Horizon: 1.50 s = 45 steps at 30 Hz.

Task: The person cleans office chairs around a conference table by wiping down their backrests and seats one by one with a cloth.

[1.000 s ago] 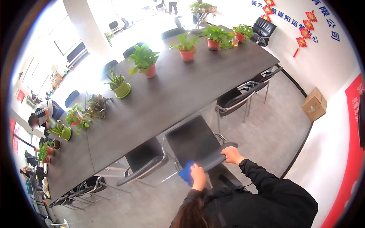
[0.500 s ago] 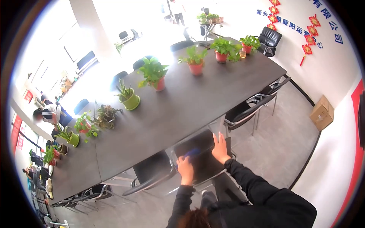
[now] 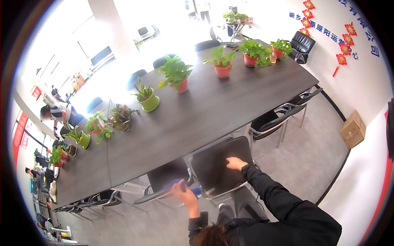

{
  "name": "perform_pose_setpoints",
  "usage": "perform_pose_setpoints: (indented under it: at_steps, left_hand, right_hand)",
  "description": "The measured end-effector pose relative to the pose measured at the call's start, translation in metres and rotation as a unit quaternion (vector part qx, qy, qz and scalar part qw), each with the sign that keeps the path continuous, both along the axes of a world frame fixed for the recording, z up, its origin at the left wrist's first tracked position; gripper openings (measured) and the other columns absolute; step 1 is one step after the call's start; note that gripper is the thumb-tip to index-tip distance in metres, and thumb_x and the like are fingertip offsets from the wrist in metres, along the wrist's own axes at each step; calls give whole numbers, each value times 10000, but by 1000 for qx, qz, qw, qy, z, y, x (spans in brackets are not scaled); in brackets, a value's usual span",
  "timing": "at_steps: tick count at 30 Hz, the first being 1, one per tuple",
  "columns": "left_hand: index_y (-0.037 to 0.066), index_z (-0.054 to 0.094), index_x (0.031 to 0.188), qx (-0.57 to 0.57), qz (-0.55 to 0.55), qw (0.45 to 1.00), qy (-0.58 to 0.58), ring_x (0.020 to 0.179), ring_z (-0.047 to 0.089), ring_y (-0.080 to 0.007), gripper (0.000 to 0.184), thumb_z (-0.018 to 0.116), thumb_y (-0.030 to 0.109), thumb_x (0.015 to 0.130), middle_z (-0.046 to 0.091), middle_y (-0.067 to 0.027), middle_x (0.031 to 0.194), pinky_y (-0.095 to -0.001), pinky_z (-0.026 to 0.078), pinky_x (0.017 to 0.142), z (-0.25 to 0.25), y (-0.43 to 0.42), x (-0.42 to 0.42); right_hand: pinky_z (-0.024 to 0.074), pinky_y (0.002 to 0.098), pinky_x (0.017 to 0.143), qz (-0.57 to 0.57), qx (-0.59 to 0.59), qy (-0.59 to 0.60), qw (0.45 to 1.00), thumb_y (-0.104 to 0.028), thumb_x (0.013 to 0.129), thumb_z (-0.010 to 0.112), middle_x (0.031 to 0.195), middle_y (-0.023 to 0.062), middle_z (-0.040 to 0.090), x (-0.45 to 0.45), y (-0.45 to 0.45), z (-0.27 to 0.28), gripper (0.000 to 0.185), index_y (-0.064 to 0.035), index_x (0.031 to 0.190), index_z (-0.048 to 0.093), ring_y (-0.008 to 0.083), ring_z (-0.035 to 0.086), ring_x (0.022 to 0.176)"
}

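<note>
My left hand [image 3: 184, 194] is closed on a blue cloth [image 3: 196, 191], smeared by motion. It is left of the nearest black chair [image 3: 213, 164], in front of the neighbouring chair [image 3: 168, 174]. My right hand [image 3: 237, 163] is over the dark panel of the nearest chair, fingers pointing left and slightly bent, with nothing seen in them. Whether it touches the panel I cannot tell. Both chairs stand along the near side of a long dark table [image 3: 180, 131].
Several potted plants line the table, among them a green pot [image 3: 150, 103] and a red pot [image 3: 222, 72]. More black chairs [image 3: 266, 125] stand to the right. A cardboard box [image 3: 353, 129] sits by the right wall. Another person [image 3: 61, 112] bends beside the far left end.
My left hand has moved left and down with the cloth, away from the nearest chair. My right hand has lowered slightly, its raised fingers now bent and pointing left. The view has shifted a little.
</note>
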<state>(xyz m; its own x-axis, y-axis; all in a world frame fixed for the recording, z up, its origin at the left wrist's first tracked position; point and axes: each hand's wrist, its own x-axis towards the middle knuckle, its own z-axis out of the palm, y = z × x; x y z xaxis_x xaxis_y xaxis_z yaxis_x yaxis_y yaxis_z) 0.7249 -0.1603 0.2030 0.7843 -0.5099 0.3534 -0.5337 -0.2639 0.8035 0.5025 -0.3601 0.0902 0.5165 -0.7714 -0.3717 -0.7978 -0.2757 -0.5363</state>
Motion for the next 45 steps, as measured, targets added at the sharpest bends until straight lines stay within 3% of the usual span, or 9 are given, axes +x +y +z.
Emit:
perform_pose_setpoints:
  at_steps: [5,9,11,16,20,27,36,41,45]
  left_hand:
    - [3,655,1004,-31,-74,993,90,932,618,-286,148,607,24,865,646,-144,975,-383,470,847,12,21,-15]
    - [-2,633,1024,67,-156,960,221,832,658,-307,219,535,180,950,668,-177,873,-386,488,764,18,25,-30]
    - [36,621,1067,115,-251,936,216,854,624,-429,280,507,268,959,647,-244,905,-442,478,718,-1,22,-34]
    - [39,617,1025,152,-233,945,172,833,609,-440,287,499,291,955,634,-246,883,-480,467,723,-47,14,-42]
    - [1,576,977,134,-231,938,219,798,596,-434,288,494,277,969,607,-243,815,-444,452,667,-35,-10,-55]
    - [-10,550,972,31,-260,920,292,796,579,-417,264,485,246,969,586,-241,839,-409,455,707,-75,-97,-79]
    - [-7,577,1039,54,-75,932,350,852,621,-367,263,482,230,974,629,-217,896,-401,465,743,-135,-31,5]
    - [-12,555,945,6,78,956,282,671,503,-175,259,469,229,988,565,-86,731,-333,432,648,-174,15,10]
    - [-2,540,1001,68,59,964,249,673,457,-147,254,453,237,999,524,-68,725,-307,411,649,-156,12,-13]
  right_hand:
    - [438,444,986,23,81,-67,994,-497,871,563,1319,243,521,28,26,-39,723,-25,1396,407,364,499,1234]
    - [414,517,968,-178,699,-270,638,-620,922,438,1327,109,536,56,102,21,659,-101,1324,500,254,511,1222]
    - [426,483,948,-226,677,-379,589,-594,929,455,1184,82,598,56,122,27,550,-121,1188,566,230,557,1124]
    - [482,375,867,-423,455,-438,649,-313,899,655,1050,63,620,16,115,4,314,-66,1074,573,200,605,974]
    - [455,353,924,-487,159,-458,726,-142,837,727,1145,97,578,-24,91,-18,502,-7,1246,471,222,567,1060]
    - [385,370,1002,-515,-146,-382,754,-176,864,701,1285,149,495,-34,3,3,557,-6,1310,413,251,505,1153]
    - [100,443,1169,-172,-221,-108,954,-303,956,518,1463,428,40,69,33,-108,741,242,1348,203,518,82,1394]
    - [172,487,1147,27,-293,-82,952,-261,902,594,1462,389,168,151,66,-93,584,138,1286,409,522,130,1387]
    - [335,442,1068,195,-352,-68,913,-140,851,580,1446,171,400,167,34,-91,423,-77,1268,536,362,359,1348]
